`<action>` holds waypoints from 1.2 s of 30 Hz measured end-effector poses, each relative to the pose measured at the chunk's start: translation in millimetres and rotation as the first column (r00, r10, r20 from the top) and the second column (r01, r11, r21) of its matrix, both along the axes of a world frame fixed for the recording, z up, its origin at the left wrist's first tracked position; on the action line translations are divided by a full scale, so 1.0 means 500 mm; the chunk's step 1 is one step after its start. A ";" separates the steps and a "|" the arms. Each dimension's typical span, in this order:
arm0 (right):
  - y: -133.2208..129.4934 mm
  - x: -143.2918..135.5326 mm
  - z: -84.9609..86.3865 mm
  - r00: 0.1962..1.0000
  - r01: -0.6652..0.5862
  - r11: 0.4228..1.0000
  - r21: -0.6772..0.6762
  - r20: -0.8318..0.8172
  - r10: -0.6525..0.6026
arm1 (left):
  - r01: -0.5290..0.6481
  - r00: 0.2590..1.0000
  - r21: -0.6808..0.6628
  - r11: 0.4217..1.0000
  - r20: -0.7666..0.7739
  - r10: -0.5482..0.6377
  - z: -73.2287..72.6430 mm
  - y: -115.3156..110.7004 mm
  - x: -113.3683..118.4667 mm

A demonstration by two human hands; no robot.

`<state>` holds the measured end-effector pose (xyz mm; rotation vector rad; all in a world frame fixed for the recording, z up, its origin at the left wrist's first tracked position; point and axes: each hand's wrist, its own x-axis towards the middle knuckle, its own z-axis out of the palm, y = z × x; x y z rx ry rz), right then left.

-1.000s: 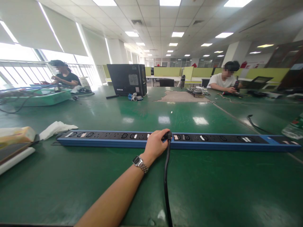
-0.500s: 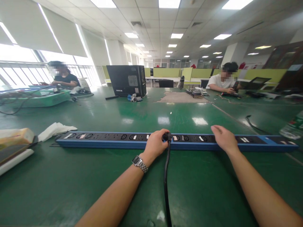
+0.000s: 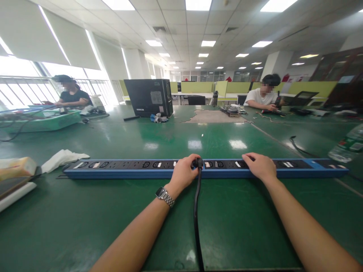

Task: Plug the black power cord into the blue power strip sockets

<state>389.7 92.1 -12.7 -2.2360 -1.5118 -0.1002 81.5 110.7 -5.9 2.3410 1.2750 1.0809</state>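
Observation:
A long blue power strip (image 3: 136,173) with a black face of several sockets lies across the table in front of me. My left hand (image 3: 184,170) is closed around a black power plug (image 3: 200,163) at a socket near the strip's middle. How deep the plug sits is hidden by my fingers. Its thick black cable (image 3: 196,211) runs down toward me over the near table edge. Further right, my right hand (image 3: 260,165) rests over the strip with bent fingers gripping it; part of the grip is hidden.
Behind the strip stand a black computer case (image 3: 149,98) and gloves (image 3: 159,118). A green basket (image 3: 56,122) is at left, near white tissue (image 3: 64,158). A plastic bottle (image 3: 347,145) lies at right, beside a loose cable (image 3: 300,149). Two people sit across the green table (image 3: 136,226).
My right hand has moved left and down onto the strip, its fingers closing in. My left hand keeps its hold on the plug. The view has shifted slightly.

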 end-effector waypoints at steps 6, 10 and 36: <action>0.001 -0.001 -0.001 1.000 0.014 1.000 0.006 0.001 -0.014 | 0.074 0.936 -0.081 0.994 0.348 -0.042 -0.001 0.013 0.000; 0.001 -0.002 0.001 1.000 0.016 1.000 0.005 0.004 -0.016 | 0.082 0.921 -0.112 0.990 0.387 -0.032 0.001 0.017 -0.001; -0.001 -0.003 0.002 1.000 0.010 1.000 0.019 0.029 -0.010 | 0.103 0.915 -0.094 0.990 0.400 -0.057 0.022 0.001 0.010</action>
